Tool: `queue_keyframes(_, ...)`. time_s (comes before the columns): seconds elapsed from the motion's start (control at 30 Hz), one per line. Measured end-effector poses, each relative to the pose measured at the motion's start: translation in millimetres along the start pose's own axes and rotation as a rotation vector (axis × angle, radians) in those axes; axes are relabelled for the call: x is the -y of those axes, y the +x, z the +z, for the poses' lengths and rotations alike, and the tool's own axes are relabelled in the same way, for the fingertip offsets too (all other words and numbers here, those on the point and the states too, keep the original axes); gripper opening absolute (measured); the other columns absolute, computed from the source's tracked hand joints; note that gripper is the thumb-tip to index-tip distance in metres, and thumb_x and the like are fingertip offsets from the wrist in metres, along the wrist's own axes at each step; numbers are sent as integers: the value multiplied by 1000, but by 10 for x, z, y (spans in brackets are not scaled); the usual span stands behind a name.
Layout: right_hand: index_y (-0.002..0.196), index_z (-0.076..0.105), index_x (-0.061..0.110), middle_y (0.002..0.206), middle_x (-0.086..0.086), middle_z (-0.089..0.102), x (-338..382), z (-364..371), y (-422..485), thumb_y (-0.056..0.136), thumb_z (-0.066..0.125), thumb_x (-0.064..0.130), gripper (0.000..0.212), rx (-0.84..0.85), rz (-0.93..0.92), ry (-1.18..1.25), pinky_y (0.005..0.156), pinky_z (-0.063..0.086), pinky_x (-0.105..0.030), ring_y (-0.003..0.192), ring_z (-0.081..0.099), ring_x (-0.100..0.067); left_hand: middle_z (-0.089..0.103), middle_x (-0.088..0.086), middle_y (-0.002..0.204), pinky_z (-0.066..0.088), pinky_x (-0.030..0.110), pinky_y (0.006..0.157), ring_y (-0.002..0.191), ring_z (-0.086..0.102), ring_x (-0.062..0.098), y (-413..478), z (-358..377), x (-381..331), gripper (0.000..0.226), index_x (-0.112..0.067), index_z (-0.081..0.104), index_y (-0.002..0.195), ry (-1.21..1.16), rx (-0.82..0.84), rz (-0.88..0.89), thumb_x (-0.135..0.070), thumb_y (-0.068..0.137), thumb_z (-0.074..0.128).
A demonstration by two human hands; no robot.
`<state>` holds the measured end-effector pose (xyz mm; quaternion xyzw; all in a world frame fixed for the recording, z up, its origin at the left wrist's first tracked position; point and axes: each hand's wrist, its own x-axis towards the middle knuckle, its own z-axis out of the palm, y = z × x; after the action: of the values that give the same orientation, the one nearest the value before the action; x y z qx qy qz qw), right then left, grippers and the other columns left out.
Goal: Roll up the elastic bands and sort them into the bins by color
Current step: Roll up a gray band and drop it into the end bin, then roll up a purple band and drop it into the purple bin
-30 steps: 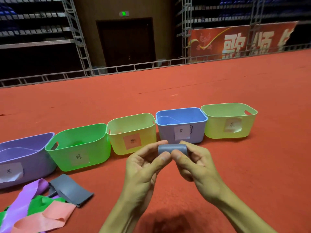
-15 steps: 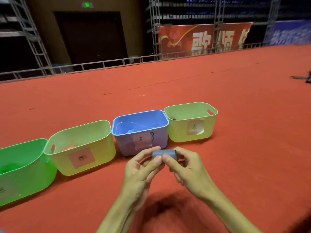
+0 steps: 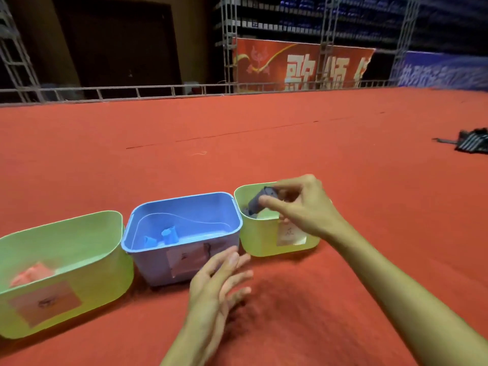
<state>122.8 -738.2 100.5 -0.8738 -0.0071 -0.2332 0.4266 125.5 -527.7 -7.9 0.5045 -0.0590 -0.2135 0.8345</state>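
Note:
My right hand (image 3: 303, 207) pinches a rolled grey band (image 3: 260, 200) over the open top of the rightmost yellow-green bin (image 3: 261, 244), which carries a paper label. More grey material lies inside that bin under the roll. My left hand (image 3: 219, 283) hovers with fingers spread and nothing in it, just in front of the blue bin (image 3: 158, 268). Rolled blue bands (image 3: 169, 235) lie in the blue bin. At the left, a second yellow-green bin (image 3: 87, 283) holds a pink band (image 3: 31, 276).
All three bins stand in a row on red carpet. A dark striped cloth (image 3: 472, 143) lies on the carpet at far right. A metal railing (image 3: 158, 91) and a red banner (image 3: 303, 64) run along the back.
My right hand carried the grey roll away from the left hand and up over the rightmost bin. The left hand let go and spread its fingers. The camera swung right and closer.

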Motion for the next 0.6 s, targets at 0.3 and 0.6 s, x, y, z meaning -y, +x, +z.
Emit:
queue_keyframes(0.3, 86, 79, -5, 79, -15, 78, -1175, 521, 1442, 63, 91, 8, 29, 406, 691, -458, 76, 65, -45, 69, 76, -25, 48, 4, 44, 31, 17, 43, 43, 39, 11, 42, -651, 721, 37, -17, 63, 53, 444, -323, 268, -49, 56, 80)
queue_keyframes(0.6, 95, 70, -6, 85, -21, 77, -1366, 721, 1518, 62, 96, 3, 43, 324, 871, -342, 75, 65, -48, 75, 77, -34, 53, 30, 51, 33, 18, 43, 42, 40, 12, 48, -731, 757, 43, -14, 62, 50, 398, -314, 304, -53, 54, 78)
